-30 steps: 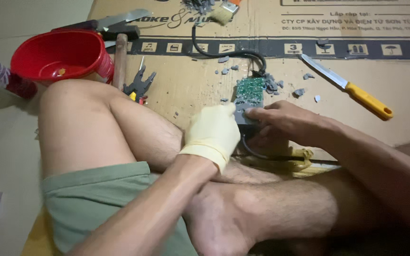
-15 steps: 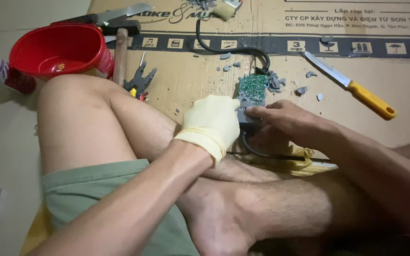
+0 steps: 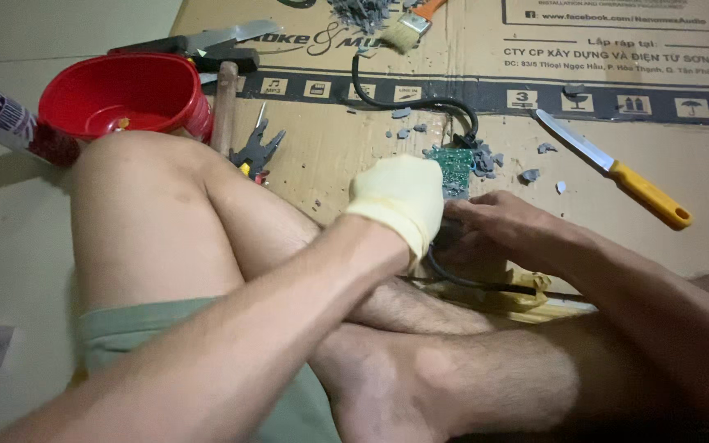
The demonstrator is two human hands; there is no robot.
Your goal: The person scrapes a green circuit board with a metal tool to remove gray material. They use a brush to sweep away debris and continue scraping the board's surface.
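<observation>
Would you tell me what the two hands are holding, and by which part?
Both hands meet at the green circuit board: the gloved left hand covers its near left edge, the bare right hand its near right. The exact grip is hidden.

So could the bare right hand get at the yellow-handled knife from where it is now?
Probably yes. The right hand rests by the green circuit board, and the knife lies flat on the cardboard to its right, with only bare cardboard and small grey chips between them.
</observation>
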